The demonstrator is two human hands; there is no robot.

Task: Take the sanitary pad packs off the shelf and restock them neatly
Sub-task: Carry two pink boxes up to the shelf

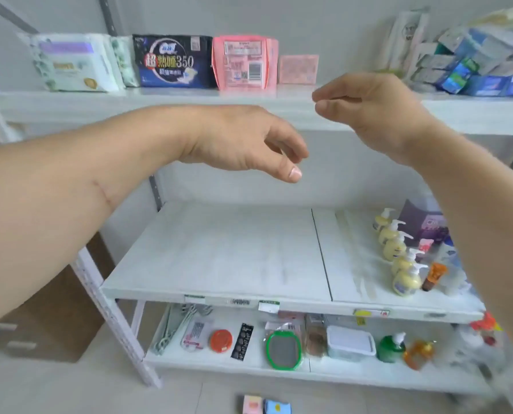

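Note:
On the top shelf (159,103) stand several pad packs in a row: a pale green and purple pack (73,62), a dark blue pack marked 350 (171,62), a pink pack (245,62) and a small flat pink pack (298,69). A loose heap of blue and white packs (482,67) lies at the top shelf's right end. My left hand (249,141) hangs in front of the shelf with fingers loosely curled, holding nothing. My right hand (368,112) is raised beside it, fingers relaxed and empty. Both hands are below and in front of the pink packs.
The middle shelf (219,252) carries a row of yellow soap pump bottles (398,255) and other bottles at its right. The bottom shelf holds hangers, a green-rimmed mirror (283,349), a white box (349,343) and bottles. Two small packs (264,406) lie on the floor. A cardboard box (49,318) stands left.

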